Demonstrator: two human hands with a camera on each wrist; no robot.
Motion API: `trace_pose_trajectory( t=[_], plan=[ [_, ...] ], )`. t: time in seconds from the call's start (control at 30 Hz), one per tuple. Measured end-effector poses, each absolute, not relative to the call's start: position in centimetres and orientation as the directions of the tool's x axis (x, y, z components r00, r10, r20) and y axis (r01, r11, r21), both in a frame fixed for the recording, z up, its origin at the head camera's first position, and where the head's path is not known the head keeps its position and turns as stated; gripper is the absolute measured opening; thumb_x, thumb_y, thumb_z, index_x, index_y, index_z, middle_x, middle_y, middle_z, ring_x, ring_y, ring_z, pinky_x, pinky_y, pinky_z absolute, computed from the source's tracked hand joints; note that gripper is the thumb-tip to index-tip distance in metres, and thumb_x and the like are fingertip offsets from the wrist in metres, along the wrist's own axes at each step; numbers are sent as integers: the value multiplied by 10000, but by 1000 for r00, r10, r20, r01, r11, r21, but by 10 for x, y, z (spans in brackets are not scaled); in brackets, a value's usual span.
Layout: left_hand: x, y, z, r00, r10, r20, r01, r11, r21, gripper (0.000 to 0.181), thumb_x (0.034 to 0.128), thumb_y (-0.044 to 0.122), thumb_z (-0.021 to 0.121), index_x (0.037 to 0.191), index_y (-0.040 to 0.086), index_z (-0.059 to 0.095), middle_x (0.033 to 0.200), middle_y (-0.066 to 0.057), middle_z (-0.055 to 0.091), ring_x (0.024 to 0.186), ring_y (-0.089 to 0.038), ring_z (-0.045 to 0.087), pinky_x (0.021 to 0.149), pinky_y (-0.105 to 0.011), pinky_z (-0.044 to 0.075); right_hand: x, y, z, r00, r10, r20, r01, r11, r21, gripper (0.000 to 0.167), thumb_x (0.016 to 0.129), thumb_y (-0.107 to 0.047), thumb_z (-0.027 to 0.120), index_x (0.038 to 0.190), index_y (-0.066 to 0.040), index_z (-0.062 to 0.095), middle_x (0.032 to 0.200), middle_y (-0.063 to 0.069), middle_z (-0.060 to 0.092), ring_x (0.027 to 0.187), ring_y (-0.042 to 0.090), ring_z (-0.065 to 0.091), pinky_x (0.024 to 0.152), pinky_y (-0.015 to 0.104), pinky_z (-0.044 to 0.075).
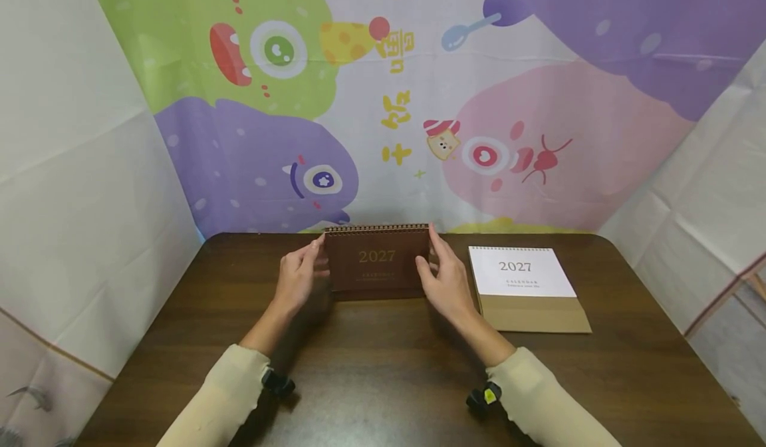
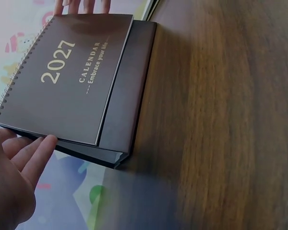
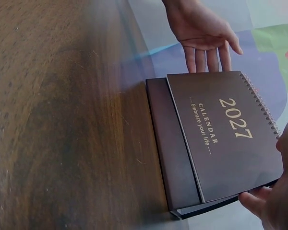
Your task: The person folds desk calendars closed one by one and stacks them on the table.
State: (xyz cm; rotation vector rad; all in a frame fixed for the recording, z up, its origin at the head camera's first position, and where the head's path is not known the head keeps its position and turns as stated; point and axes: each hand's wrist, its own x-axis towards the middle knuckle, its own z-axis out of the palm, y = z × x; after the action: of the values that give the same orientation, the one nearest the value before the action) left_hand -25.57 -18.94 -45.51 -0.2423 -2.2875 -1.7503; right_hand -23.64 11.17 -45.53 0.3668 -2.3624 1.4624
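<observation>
A brown 2027 desk calendar [image 1: 378, 261] with a spiral along its top stands tilted on the table, between both hands. At its left side is my left hand [image 1: 296, 277], fingers extended; in the right wrist view the left hand [image 3: 201, 28] has its straight fingers reaching to the calendar's side edge. My right hand [image 1: 445, 277] lies along the right side, thumb by the front edge and fingers upward near the top corner. Gold lettering shows on the brown calendar [image 2: 67, 81] in the left wrist view. Some fingertips are hidden behind its edges.
A second 2027 desk calendar [image 1: 514, 274], white with a tan base, stands to the right of the brown one. The dark wooden table [image 1: 371, 367] ends at a cartoon-print curtain [image 1: 383, 187]. White cloth walls [image 1: 78, 134] rise on both sides.
</observation>
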Motion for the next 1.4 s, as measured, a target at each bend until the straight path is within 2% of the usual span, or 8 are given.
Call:
trace_pose_trajectory(
  t=[0.13, 0.43, 0.67, 0.8, 0.9, 1.13, 1.4],
  plan=[
    [-255, -188, -455, -954, -19, 298, 282, 266, 922, 478, 1235, 220, 402, 1548, -76, 608, 1595, -315, 597, 1219, -606, 751, 904, -503, 696, -236, 112, -455, -908, -31, 417, -389, 430, -815, 727, 1106, -81, 652, 1769, -106, 353, 1712, 229, 537, 1419, 455, 635, 1103, 529, 643],
    [-254, -183, -453, -949, -7, 316, 303, 265, 915, 486, 1236, 211, 381, 1539, -111, 583, 1559, -332, 596, 1153, -616, 766, 842, -448, 710, -234, 117, -454, -910, -11, 414, -375, 445, -813, 710, 1111, -87, 652, 1762, -92, 369, 1684, 241, 559, 1410, 454, 646, 1096, 525, 647],
    [-253, -175, -452, -953, -9, 304, 292, 245, 925, 495, 1236, 230, 380, 1510, -105, 619, 1566, -309, 606, 1131, -609, 777, 822, -415, 712, -231, 123, -455, -910, -9, 414, -377, 433, -819, 692, 1122, -89, 644, 1757, -67, 370, 1689, 253, 544, 1432, 454, 625, 1093, 526, 644],
    [-251, -172, -453, -952, -15, 305, 293, 235, 927, 486, 1233, 216, 385, 1504, -114, 617, 1557, -317, 608, 1117, -608, 779, 804, -391, 714, -227, 126, -455, -906, 2, 423, -384, 415, -825, 680, 1111, -55, 647, 1742, -38, 392, 1650, 271, 575, 1421, 463, 630, 1083, 537, 645],
    [-249, -169, -452, -953, -10, 303, 293, 225, 929, 481, 1230, 211, 393, 1507, -112, 617, 1553, -319, 608, 1120, -617, 775, 800, -392, 714, -225, 129, -455, -910, 13, 415, -374, 409, -832, 687, 1104, -39, 651, 1743, -58, 402, 1587, 276, 613, 1403, 450, 636, 1094, 525, 639],
    [-248, -163, -454, -955, 1, 297, 291, 209, 934, 477, 1225, 209, 395, 1512, -99, 618, 1533, -327, 614, 1122, -622, 773, 815, -434, 714, -220, 137, -455, -912, 32, 410, -363, 405, -839, 682, 1102, -36, 654, 1740, -72, 417, 1715, 252, 532, 1459, 476, 626, 1109, 547, 627],
    [-242, -155, -452, -956, 19, 294, 292, 187, 938, 493, 1224, 220, 383, 1520, -103, 609, 1533, -330, 610, 1152, -628, 762, 833, -443, 714, -215, 143, -456, -915, 48, 401, -351, 397, -848, 668, 1106, -21, 635, 1738, -89, 430, 1779, 217, 466, 1466, 493, 631, 1113, 532, 626]
  ],
)
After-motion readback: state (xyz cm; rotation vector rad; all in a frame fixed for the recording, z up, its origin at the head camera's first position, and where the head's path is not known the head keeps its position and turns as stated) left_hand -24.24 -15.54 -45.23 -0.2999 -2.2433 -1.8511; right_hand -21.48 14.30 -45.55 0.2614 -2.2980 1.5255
